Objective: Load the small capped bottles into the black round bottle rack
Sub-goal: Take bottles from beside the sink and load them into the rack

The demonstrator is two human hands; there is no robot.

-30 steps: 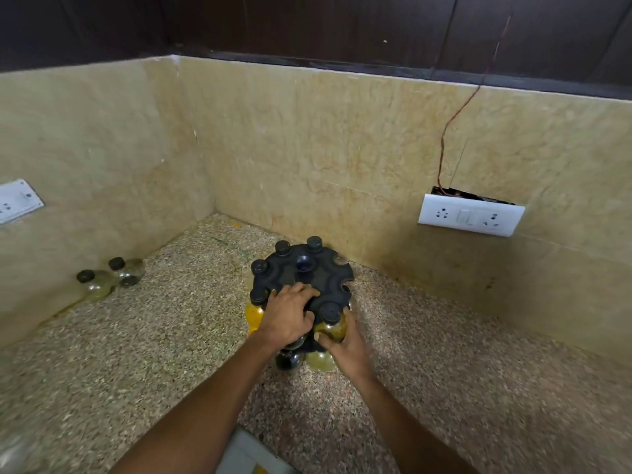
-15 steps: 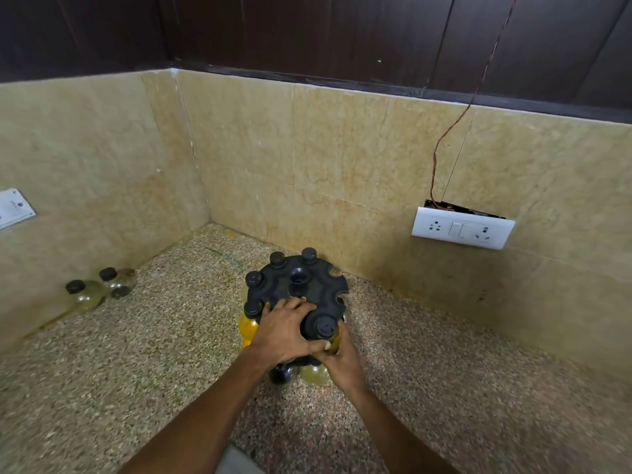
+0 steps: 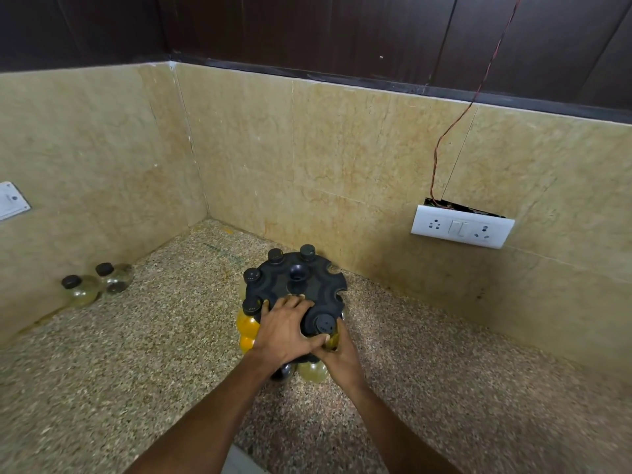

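speckled stone worktop (image 3: 444, 388) is meeting beige walls at its far corner, where the black round rack (image 3: 295, 285) is standing. left hand (image 3: 285, 331) is lying spread on the rack's top; right hand (image 3: 340, 354) is gripping a capped bottle (image 3: 325, 328) in a near slot. two loose bottles (image 3: 95, 283) are waiting along the left edge.

Two bare forearms, without sleeves, reach in from the bottom edge; the left hand (image 3: 284, 331) and right hand (image 3: 342, 357) wear no gloves, rings, watch or bracelet that can be seen.
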